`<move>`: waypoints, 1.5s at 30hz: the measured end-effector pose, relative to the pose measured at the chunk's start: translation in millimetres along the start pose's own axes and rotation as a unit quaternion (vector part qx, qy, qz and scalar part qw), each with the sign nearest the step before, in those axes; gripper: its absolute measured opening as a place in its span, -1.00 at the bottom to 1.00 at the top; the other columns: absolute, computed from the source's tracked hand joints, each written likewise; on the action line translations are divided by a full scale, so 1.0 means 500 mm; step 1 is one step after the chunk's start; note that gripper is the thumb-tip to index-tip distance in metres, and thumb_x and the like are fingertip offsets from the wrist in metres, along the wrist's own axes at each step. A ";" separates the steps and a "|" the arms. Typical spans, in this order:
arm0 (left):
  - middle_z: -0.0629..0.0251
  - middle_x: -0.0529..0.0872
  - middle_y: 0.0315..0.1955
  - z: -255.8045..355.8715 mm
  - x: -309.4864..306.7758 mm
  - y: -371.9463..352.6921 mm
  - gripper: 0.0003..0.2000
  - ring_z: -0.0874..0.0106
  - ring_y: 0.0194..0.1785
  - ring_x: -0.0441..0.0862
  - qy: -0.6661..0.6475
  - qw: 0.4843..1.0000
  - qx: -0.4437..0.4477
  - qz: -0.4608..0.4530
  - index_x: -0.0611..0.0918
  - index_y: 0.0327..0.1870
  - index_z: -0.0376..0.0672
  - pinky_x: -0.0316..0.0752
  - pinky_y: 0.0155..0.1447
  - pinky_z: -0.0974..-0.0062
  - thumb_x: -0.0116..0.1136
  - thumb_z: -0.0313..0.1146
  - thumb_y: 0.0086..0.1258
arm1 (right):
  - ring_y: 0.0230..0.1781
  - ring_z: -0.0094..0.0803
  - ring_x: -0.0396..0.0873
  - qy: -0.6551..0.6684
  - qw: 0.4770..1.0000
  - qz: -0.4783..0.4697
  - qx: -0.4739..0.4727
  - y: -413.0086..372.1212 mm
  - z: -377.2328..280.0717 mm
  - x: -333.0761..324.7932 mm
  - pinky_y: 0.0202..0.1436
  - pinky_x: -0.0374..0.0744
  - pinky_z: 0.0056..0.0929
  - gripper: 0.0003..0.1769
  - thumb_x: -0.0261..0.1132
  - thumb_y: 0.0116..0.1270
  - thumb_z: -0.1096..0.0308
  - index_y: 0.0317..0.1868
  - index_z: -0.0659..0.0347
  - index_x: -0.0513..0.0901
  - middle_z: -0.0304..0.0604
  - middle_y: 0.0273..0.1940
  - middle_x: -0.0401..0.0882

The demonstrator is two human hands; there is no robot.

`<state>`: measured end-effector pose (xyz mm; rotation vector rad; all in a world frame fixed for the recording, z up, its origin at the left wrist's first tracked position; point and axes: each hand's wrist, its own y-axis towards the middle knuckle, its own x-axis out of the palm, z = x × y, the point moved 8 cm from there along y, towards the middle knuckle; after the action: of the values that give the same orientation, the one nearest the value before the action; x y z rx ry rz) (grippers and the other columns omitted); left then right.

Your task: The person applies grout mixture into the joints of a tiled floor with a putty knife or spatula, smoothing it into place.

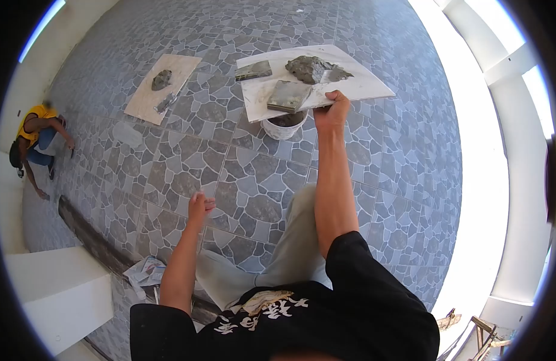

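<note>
My right hand grips the near edge of a white board, its thumb on top. On the board lie a heap of wet grey mortar and two flat, mortar-smeared blocks, one near the front edge and one at the left. Just under the board stands a white bucket, partly covered by it, with dark material inside. My left hand hangs over the floor in front of my left leg, fingers curled in, and nothing shows in it.
A beige board with a mortar lump lies on the stone-patterned floor. At far left a person in a yellow top crouches. A dark plank and crumpled papers lie lower left, beside a white block-like structure.
</note>
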<state>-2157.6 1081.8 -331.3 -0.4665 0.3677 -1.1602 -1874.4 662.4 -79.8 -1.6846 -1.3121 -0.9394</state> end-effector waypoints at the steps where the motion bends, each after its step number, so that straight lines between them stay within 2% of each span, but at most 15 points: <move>1: 0.13 0.76 -0.24 -0.001 -0.095 -0.051 -0.58 0.41 -0.36 0.72 0.029 0.999 0.011 0.027 0.48 0.14 -0.10 0.58 -0.29 0.50 -0.07 0.04 0.52 | -0.11 -0.19 0.55 0.009 1.000 -0.009 -0.005 0.001 0.020 0.002 0.07 0.57 -0.20 -0.49 0.13 -0.11 0.54 -0.01 0.20 0.48 -0.17 -0.14 0.51; 7: 0.17 0.76 -0.29 -0.084 -0.603 -0.500 -0.57 0.53 -0.45 0.66 0.091 0.963 0.092 0.236 0.44 0.34 -0.16 0.52 -0.32 0.63 -0.10 -0.18 0.54 | -0.16 -0.16 0.55 0.023 0.997 0.027 0.070 -0.005 0.124 -0.044 0.01 0.62 -0.13 -0.52 0.13 -0.11 0.51 -0.05 0.19 0.46 -0.15 -0.16 0.50; 10: 0.14 0.75 -0.27 -0.254 -0.709 -0.758 -0.56 0.47 -0.41 0.66 0.012 0.930 0.055 0.362 0.45 0.33 -0.10 0.51 -0.31 0.57 -0.05 -0.20 0.46 | -0.15 -0.16 0.55 0.023 0.996 0.011 0.080 -0.014 0.144 -0.115 0.03 0.62 -0.11 -0.52 0.13 -0.13 0.51 -0.06 0.18 0.46 -0.15 -0.15 0.49; 13: 0.08 0.73 -0.29 -0.441 -0.619 -0.996 -0.55 0.43 -0.46 0.65 -0.088 0.886 -0.074 0.450 0.44 0.32 -0.05 0.52 -0.35 0.49 -0.02 -0.13 0.46 | -0.15 -0.18 0.56 0.005 0.997 0.018 0.080 -0.011 0.165 -0.181 0.03 0.62 -0.11 -0.54 0.13 -0.14 0.51 -0.09 0.16 0.47 -0.18 -0.17 0.50; 19: 0.05 0.73 -0.30 -0.721 -0.359 -1.219 -0.54 0.34 -0.45 0.66 -0.140 0.840 -0.365 0.377 0.44 0.27 -0.06 0.53 -0.34 0.41 0.00 -0.04 0.46 | -0.10 -0.17 0.56 0.011 0.994 0.032 0.102 0.015 0.221 -0.341 0.12 0.60 -0.10 -0.52 0.12 -0.15 0.52 -0.08 0.16 0.47 -0.18 -0.16 0.52; 21: 0.05 0.73 -0.30 -0.736 -0.326 -1.224 -0.54 0.32 -0.44 0.67 -0.135 0.841 -0.389 0.352 0.44 0.26 -0.06 0.53 -0.33 0.38 0.00 -0.03 0.46 | -0.04 -0.14 0.57 0.045 0.994 -0.004 0.096 0.013 0.232 -0.367 0.15 0.59 -0.08 -0.48 0.10 -0.14 0.54 -0.04 0.18 0.47 -0.17 -0.11 0.54; 25: 0.04 0.73 -0.30 -0.734 -0.364 -1.223 -0.54 0.29 -0.43 0.68 -0.113 0.849 -0.392 0.335 0.44 0.25 -0.07 0.54 -0.32 0.34 0.00 0.00 0.45 | -0.03 -0.11 0.59 0.093 0.977 0.148 0.122 0.063 0.305 -0.491 0.17 0.59 -0.09 -0.56 0.10 0.03 0.52 0.01 0.29 0.45 -0.08 -0.08 0.54; 28: 0.04 0.73 -0.30 -0.725 -0.410 -1.188 -0.54 0.26 -0.42 0.69 -0.116 0.862 -0.364 0.334 0.43 0.23 -0.08 0.55 -0.31 0.30 0.00 0.02 0.45 | -0.01 -0.05 0.61 -0.082 0.974 0.082 0.195 0.025 0.294 -0.485 0.16 0.59 0.02 -0.62 0.15 0.21 0.33 0.03 0.30 0.49 -0.02 -0.08 0.58; 32: 0.03 0.73 -0.29 -0.712 -0.469 -1.047 -0.53 0.22 -0.40 0.70 -0.118 0.901 -0.289 0.303 0.43 0.21 -0.08 0.56 -0.29 0.25 -0.01 0.04 0.45 | -0.06 0.02 0.64 -0.433 0.835 -0.039 0.337 -0.078 0.288 -0.552 0.02 0.63 0.05 -0.48 0.20 0.34 0.06 0.14 0.29 0.50 0.02 -0.07 0.60; 34: 0.09 0.72 -0.32 -0.661 -0.447 -0.952 -0.53 0.30 -0.39 0.69 -0.089 0.922 -0.254 0.277 0.46 0.18 -0.09 0.54 -0.33 0.36 -0.01 0.08 0.45 | -0.23 -0.19 0.68 -0.534 0.783 -0.061 0.313 -0.192 0.245 -0.538 -0.19 0.66 -0.19 -0.55 0.25 0.27 0.10 0.00 0.30 0.62 -0.02 -0.16 0.64; 36: 0.19 0.68 -0.34 -0.554 -0.380 -0.826 -0.53 0.44 -0.39 0.65 -0.019 0.949 -0.171 0.264 0.50 0.16 -0.10 0.47 -0.42 0.58 -0.04 0.09 0.48 | -0.28 -0.35 0.65 -0.638 0.711 -0.264 0.131 -0.264 0.201 -0.536 -0.19 0.63 -0.29 -0.66 0.26 0.25 0.18 -0.15 0.30 0.69 -0.09 -0.24 0.68; 38: 0.21 0.67 -0.23 -0.501 -0.328 -0.713 -0.54 0.47 -0.30 0.64 -0.073 0.962 -0.077 0.253 0.50 0.18 -0.14 0.46 -0.40 0.59 -0.07 0.04 0.51 | -0.29 -0.45 0.63 -0.657 0.694 -0.272 0.118 -0.375 0.129 -0.539 -0.20 0.62 -0.35 -0.73 0.26 0.24 0.26 -0.29 0.34 0.70 -0.12 -0.31 0.70; 39: 0.15 0.67 -0.21 -0.481 -0.297 -0.667 -0.55 0.31 -0.22 0.64 -0.069 0.965 -0.054 0.249 0.50 0.19 -0.19 0.53 -0.25 0.41 -0.09 -0.01 0.52 | -0.29 -0.45 0.63 -0.672 0.683 -0.251 0.138 -0.423 0.095 -0.562 -0.20 0.62 -0.35 -0.73 0.26 0.24 0.26 -0.29 0.34 0.70 -0.12 -0.31 0.70; 40: -0.03 0.63 -0.16 -0.431 -0.281 -0.619 -0.48 0.05 -0.12 0.61 0.183 0.957 0.066 0.214 0.47 0.25 -0.23 0.51 -0.03 0.17 -0.05 0.02 0.50 | -0.29 -0.44 0.63 -0.685 0.673 -0.226 0.162 -0.471 0.068 -0.590 -0.20 0.62 -0.35 -0.73 0.26 0.24 0.26 -0.29 0.34 0.69 -0.12 -0.31 0.70; 45: -0.33 0.54 -0.12 -0.370 -0.219 -0.630 -0.26 -0.22 -0.07 0.54 0.408 0.859 0.091 0.297 0.36 0.40 -0.26 0.42 0.14 0.04 0.07 0.18 0.39 | -0.30 -0.43 0.64 -0.719 0.642 -0.105 0.246 -0.627 -0.034 -0.687 -0.21 0.62 -0.36 -0.74 0.25 0.25 0.27 -0.28 0.34 0.69 -0.12 -0.31 0.70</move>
<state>-2537.4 1052.7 -317.1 0.3379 1.0457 -0.7134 -2248.3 560.1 -337.8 -1.6927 -2.4281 1.0199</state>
